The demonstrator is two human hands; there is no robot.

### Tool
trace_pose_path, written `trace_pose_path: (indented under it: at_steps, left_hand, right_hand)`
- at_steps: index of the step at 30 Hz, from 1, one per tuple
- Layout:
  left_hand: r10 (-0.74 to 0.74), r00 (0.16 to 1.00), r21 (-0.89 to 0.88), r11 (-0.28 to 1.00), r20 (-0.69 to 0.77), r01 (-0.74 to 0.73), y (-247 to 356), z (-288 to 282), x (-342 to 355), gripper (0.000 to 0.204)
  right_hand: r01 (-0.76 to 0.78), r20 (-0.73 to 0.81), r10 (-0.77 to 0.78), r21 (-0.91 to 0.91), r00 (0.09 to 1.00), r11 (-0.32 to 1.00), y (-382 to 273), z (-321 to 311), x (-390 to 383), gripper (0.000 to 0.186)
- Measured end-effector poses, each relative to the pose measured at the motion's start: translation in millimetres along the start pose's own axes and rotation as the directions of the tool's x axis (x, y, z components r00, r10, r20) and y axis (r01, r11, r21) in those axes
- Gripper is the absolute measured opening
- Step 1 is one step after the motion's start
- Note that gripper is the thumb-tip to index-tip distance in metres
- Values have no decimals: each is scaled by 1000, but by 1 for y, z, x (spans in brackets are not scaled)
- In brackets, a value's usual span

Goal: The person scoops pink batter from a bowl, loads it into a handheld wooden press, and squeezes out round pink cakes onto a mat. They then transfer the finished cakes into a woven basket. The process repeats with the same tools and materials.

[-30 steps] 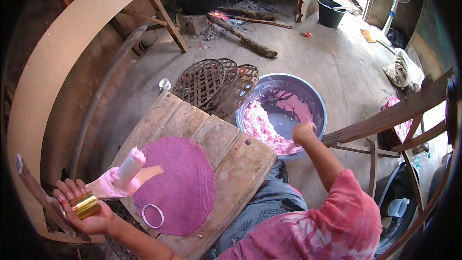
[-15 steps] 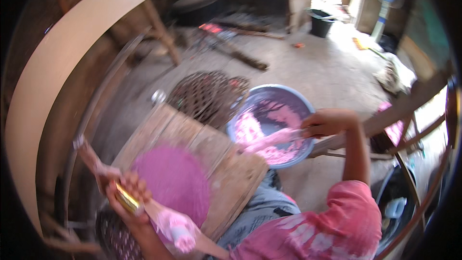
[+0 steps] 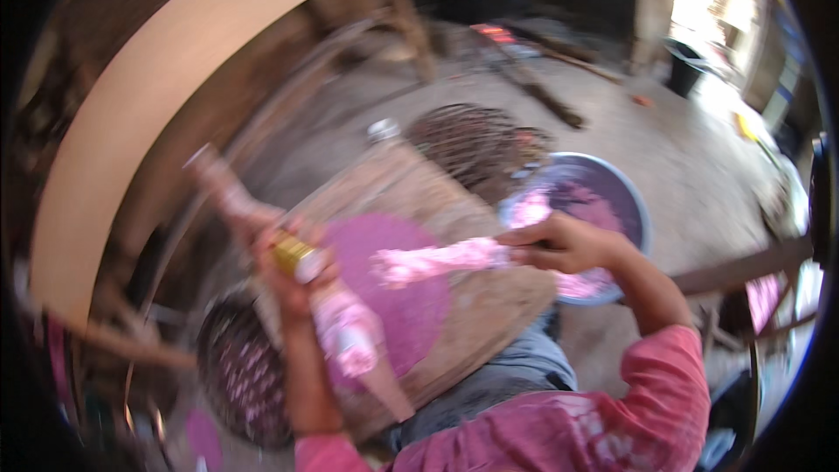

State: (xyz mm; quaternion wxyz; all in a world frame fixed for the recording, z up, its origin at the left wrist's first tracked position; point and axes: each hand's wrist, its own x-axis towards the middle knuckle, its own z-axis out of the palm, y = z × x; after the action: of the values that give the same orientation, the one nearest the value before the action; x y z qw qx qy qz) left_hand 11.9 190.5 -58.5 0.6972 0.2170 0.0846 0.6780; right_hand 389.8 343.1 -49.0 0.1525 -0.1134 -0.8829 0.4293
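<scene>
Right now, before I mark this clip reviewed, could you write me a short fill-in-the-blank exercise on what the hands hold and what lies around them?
1. The shiny cylinder in the left hand is coloured ____.
2. The coated tool in the right hand is covered with a mixture coloured ____.
3. The flat sheet on the wooden board has a ____ outline.
4. The blue-grey basin stands to the person's ____ of the board.

Missing words: gold; pink; round; right

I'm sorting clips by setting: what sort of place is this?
Possibly a rustic kitchen or home workshop, to judge by the glowing embers on the floor, the dark pot near them, and the blue-grey basin holding pink paste.
</scene>
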Motion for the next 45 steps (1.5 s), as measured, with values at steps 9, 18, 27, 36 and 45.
trace_pose_path:
  at_steps: [9,18,27,36,45]
  left_hand:
    - [-10,997,50,999,-75,14,20,31,-42,36]
    - [325,941,238,925,-96,-296,50,30,-78,33]
    - [988,-48,599,-126,145,-790,65,90,-108,29]
    - [522,-449,562,-825,725,-51,44,81,-89,37]
    - [565,289,380,-777,773,501,93,50,-130,24]
  right_hand:
    - [198,246,-142,-218,959,956,-57,45,97,29]
    - [237,316,-182,-144,931,961,-41,65,97,26]
    - [-37,27,32,211,999,977,-51,117,105,33]
    - [-150,160,58,658,985,738,-61,206,135,35]
    - [-72,73,34,626,997,776,-87,142,133,40]
